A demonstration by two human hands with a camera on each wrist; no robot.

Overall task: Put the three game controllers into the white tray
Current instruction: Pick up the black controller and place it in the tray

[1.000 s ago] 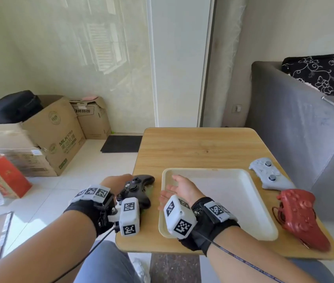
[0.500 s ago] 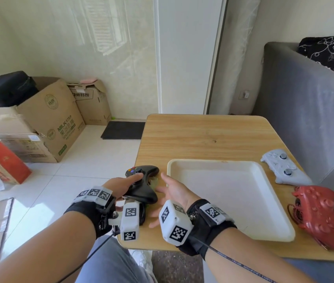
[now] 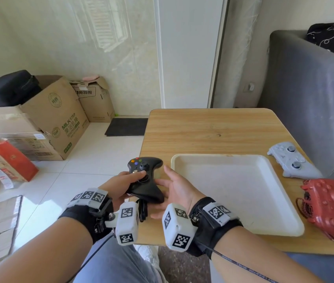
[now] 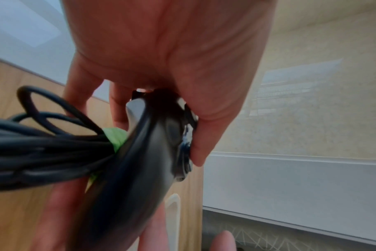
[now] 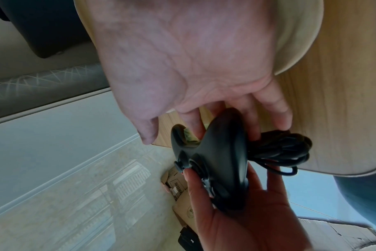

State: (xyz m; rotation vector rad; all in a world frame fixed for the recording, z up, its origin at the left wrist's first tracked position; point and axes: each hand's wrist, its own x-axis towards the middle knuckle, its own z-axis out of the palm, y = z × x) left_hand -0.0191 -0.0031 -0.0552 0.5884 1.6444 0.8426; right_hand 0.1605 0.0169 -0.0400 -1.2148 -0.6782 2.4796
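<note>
The black controller [image 3: 144, 177] sits in my left hand [image 3: 121, 185], raised above the near left corner of the counter [image 3: 213, 129], just left of the white tray [image 3: 233, 190]. From the head view I see my thumb laid across its face, close to one of the sticks, with my fingers curled underneath; the left wrist view shows the same grip, thumb on top and fingers wrapped around the body. Its bundled black cable [image 4: 32, 149] hangs from the underside, tied with something green. My right hand [image 3: 179, 193] is beside it, palm turned toward the controller and fingers spread fairly straight; in the right wrist view the fingertips [image 5: 255, 134] touch the far side of the controller and the cable, but they do not close round either. The tray lies flat on the counter with nothing in it. The grey controller [image 3: 291, 160] lies on the counter just beyond the tray's far right corner, and the red controller [image 3: 329, 205] lies by the tray's right edge, nearer to me, with its cord wound beside it. Cardboard boxes [image 3: 53, 117] stand on the floor to the left, and a grey sofa [image 3: 309, 88] is to the right.
</note>
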